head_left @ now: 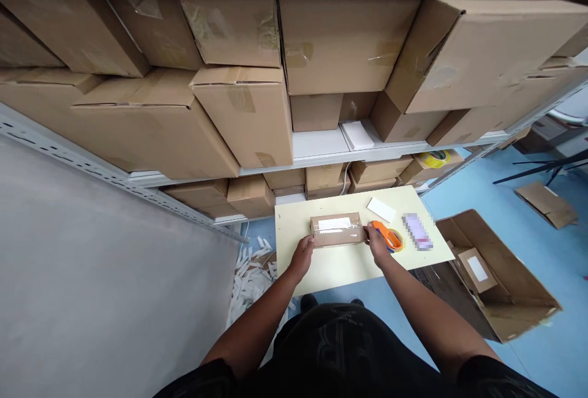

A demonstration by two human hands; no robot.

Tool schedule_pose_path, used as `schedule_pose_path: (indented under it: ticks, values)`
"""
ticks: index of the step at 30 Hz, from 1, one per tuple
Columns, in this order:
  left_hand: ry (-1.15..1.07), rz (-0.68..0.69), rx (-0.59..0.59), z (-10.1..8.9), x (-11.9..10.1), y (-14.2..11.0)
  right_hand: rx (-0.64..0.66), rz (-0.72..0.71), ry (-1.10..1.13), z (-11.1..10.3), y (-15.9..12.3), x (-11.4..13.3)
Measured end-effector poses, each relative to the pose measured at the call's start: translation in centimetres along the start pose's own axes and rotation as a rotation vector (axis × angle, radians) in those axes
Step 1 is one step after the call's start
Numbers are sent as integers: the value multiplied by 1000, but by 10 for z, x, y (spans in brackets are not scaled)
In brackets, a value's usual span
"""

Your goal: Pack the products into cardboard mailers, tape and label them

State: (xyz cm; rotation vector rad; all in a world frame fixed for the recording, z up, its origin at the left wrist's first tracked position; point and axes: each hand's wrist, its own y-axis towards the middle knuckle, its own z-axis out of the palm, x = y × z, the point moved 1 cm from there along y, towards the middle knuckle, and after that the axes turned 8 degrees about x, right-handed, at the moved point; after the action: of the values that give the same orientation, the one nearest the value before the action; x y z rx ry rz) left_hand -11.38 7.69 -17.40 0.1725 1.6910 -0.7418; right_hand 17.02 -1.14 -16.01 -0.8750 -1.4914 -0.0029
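Note:
A small cardboard box (337, 237) with a white label (334, 223) and shiny clear tape across it lies on the pale yellow tabletop (331, 272). Closed on its left end is my left hand (302, 257). At the opposite end my right hand (376, 244) grips the box, its fingertips partly hidden. Just right of that hand lies an orange tape dispenser (387, 234) with a roll of tape. Farther back on the tabletop is a white slip or pad (381, 209). A blurred-out purple item (417, 231) lies near the right edge.
Shelving with stacked cardboard boxes (344, 43) rises behind the table. A large open carton (519, 275) stands on the blue floor at right, with a labelled box (476, 269) inside. White paper strips (250, 281) litter the floor at left, beside a grey wall (114, 263).

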Motion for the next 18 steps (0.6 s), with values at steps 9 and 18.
schedule_pose_path:
  ticks: [9,18]
  values:
    - [-47,-112,23,-28,-10,-19,-19,131,42,-25,-44,-13]
    - [384,293,-19,-16,-80,-21,48,123,6,-41,-61,-15]
